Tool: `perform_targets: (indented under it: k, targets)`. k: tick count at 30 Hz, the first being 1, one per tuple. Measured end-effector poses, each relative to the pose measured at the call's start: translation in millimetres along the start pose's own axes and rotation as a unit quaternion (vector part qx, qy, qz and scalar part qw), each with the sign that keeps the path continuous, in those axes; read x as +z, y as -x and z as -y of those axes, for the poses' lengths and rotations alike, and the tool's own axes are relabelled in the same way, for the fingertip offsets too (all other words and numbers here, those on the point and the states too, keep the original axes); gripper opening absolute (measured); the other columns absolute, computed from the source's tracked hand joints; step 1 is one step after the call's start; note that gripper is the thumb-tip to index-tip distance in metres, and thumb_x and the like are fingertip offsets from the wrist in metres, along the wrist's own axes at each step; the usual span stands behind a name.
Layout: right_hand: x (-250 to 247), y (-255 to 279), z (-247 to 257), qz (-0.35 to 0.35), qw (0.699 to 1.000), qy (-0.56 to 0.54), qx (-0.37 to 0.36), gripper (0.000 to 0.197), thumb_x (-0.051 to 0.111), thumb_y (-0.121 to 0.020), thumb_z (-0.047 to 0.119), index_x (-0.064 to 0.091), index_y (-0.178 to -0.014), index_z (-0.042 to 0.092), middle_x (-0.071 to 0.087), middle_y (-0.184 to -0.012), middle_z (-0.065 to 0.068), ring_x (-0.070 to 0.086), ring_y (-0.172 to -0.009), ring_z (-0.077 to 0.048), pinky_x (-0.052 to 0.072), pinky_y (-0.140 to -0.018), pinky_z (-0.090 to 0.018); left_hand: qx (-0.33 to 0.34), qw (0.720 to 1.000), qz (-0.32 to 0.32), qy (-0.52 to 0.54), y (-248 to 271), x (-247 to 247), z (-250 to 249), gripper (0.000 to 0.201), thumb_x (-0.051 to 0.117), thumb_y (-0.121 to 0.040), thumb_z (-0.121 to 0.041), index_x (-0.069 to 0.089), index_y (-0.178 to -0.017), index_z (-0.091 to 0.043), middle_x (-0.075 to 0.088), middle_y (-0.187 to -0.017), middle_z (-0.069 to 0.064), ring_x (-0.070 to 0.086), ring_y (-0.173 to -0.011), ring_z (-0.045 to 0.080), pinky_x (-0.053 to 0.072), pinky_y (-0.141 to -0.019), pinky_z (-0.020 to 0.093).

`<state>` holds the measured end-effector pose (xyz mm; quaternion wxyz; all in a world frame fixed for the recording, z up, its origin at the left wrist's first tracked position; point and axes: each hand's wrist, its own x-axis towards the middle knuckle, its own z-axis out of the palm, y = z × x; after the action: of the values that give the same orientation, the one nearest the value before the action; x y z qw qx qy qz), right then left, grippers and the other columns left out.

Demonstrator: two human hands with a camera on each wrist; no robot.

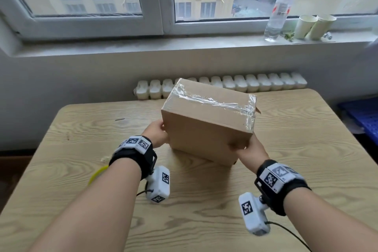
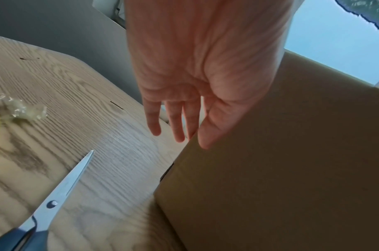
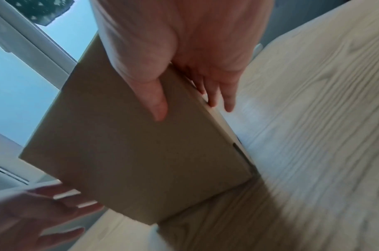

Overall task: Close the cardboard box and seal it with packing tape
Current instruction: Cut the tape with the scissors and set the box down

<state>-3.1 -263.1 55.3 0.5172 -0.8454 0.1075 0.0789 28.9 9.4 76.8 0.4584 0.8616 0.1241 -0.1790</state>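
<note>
The closed cardboard box point(image 1: 206, 129) sits mid-table, turned at an angle, with a wrinkled strip of clear tape point(image 1: 214, 102) along its top and down its right end. My left hand point(image 1: 157, 135) is at the box's near left corner. In the left wrist view its thumb lies on the near face of the box point(image 2: 291, 169) and its straight fingers point(image 2: 173, 122) run along the left side. My right hand point(image 1: 245, 147) grips the near right corner. There the thumb point(image 3: 158, 101) presses the near face point(image 3: 130, 161) and the fingers wrap the right side.
Scissors point(image 2: 61, 191) and a crumpled scrap of tape point(image 2: 19, 110) lie on the wooden table point(image 1: 204, 210) left of the box, near a yellow tape roll point(image 1: 98, 172). A bottle point(image 1: 280, 10) and paper cups point(image 1: 306, 26) stand on the windowsill. A blue crate point(image 1: 364, 116) is at the right.
</note>
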Motion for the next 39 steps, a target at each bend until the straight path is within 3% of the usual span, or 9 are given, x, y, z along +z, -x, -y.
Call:
perform_targets:
  k: [8, 12, 16, 20, 23, 26, 29, 34, 39]
  targets:
    - [-37.6, -18.2, 61.1, -0.011, 0.997, -0.083, 0.004, 0.073, 0.069, -0.072, 0.054, 0.045, -0.134, 0.025, 0.059, -0.126, 0.003, 0.058, -0.109, -0.016, 0.048, -0.095, -0.040, 0.036, 0.993, -0.042, 0.100, 23.0, -40.5, -51.1, 0.064, 0.067, -0.078, 0.002, 0.048, -0.135, -0.019, 0.065, -0.105, 0.005, 0.061, -0.087, 0.010, 0.044, -0.073, 0.022]
    - [-57.3, -17.3, 77.7, 0.028, 0.986, -0.144, 0.083, 0.071, 0.055, -0.071, 0.070, 0.051, -0.124, 0.023, 0.061, -0.118, -0.004, 0.057, -0.107, -0.024, 0.048, -0.086, -0.044, 0.021, 0.986, -0.002, 0.165, 39.0, -57.6, -69.8, 0.060, 0.067, -0.086, -0.037, 0.042, -0.140, -0.028, 0.054, -0.131, 0.000, 0.053, -0.115, 0.019, 0.039, -0.103, 0.044]
    - [-62.2, -10.9, 72.9, 0.070, 0.976, -0.182, 0.099, 0.046, 0.053, -0.083, 0.063, 0.061, -0.111, 0.028, 0.063, -0.105, 0.001, 0.056, -0.097, -0.021, 0.047, -0.080, -0.039, -0.015, 0.982, 0.044, 0.184, 50.1, -53.7, -70.9, 0.075, 0.062, -0.065, -0.069, 0.052, -0.130, -0.033, 0.055, -0.132, -0.004, 0.053, -0.119, 0.020, 0.049, -0.089, 0.038]
    - [-50.1, -18.6, 55.4, 0.084, 0.978, -0.164, 0.094, 0.042, 0.068, -0.083, 0.034, 0.058, -0.120, 0.015, 0.064, -0.111, 0.000, 0.058, -0.105, -0.019, 0.047, -0.094, -0.040, -0.036, 0.985, 0.058, 0.160, 48.8, -33.1, -58.6, 0.045, 0.067, -0.088, -0.017, 0.051, -0.128, -0.028, 0.062, -0.107, -0.006, 0.061, -0.094, 0.009, 0.050, -0.071, 0.025]
    - [-45.1, -27.3, 39.3, 0.064, 0.986, -0.126, 0.084, 0.044, 0.070, -0.074, 0.010, 0.061, -0.117, 0.004, 0.063, -0.120, -0.016, 0.061, -0.102, -0.022, 0.048, -0.092, -0.038, -0.069, 0.985, 0.043, 0.151, 41.0, -19.4, -46.3, 0.062, 0.047, -0.084, 0.017, 0.049, -0.134, -0.019, 0.061, -0.096, 0.006, 0.059, -0.081, 0.016, 0.053, -0.068, 0.028]
    - [-46.7, -29.0, 36.4, 0.053, 0.996, -0.023, 0.066, 0.022, 0.053, -0.080, -0.009, 0.067, -0.088, 0.007, 0.065, -0.094, -0.017, 0.057, -0.081, -0.024, 0.046, -0.075, -0.036, -0.122, 0.987, 0.013, 0.103, 38.0, -14.4, -44.9, 0.043, 0.041, -0.088, 0.010, 0.052, -0.120, -0.016, 0.056, -0.092, 0.010, 0.057, -0.074, 0.020, 0.057, -0.068, 0.039]
    - [-51.5, -30.1, 46.2, 0.051, 0.996, 0.024, 0.073, 0.017, 0.045, -0.093, 0.011, 0.062, -0.092, 0.008, 0.058, -0.085, -0.011, 0.057, -0.080, -0.028, 0.054, -0.073, -0.043, -0.152, 0.987, 0.020, 0.037, 35.6, -11.4, -54.2, 0.014, 0.040, -0.094, -0.003, 0.049, -0.104, -0.008, 0.055, -0.086, 0.015, 0.062, -0.076, 0.032, 0.057, -0.071, 0.049]
    - [-71.0, -56.1, 62.9, 0.014, 0.998, -0.013, 0.061, 0.022, 0.051, -0.092, 0.034, 0.063, -0.110, 0.031, 0.063, -0.102, 0.001, 0.062, -0.097, -0.026, 0.056, -0.082, -0.048, -0.144, 0.988, 0.011, 0.051, 19.5, -6.2, -79.0, 0.010, 0.038, -0.096, -0.007, 0.047, -0.093, -0.011, 0.057, -0.086, 0.015, 0.063, -0.073, 0.032, 0.057, -0.064, 0.045]
    - [-85.1, -97.3, 60.3, 0.023, 0.998, -0.030, 0.042, 0.052, 0.054, -0.081, 0.011, 0.055, -0.131, 0.022, 0.064, -0.122, -0.005, 0.063, -0.103, -0.025, 0.050, -0.093, -0.045, -0.134, 0.989, 0.004, 0.069, -2.5, 2.1, -100.5, 0.015, 0.037, -0.094, -0.002, 0.046, -0.089, -0.012, 0.058, -0.081, 0.016, 0.063, -0.067, 0.031, 0.057, -0.061, 0.044]
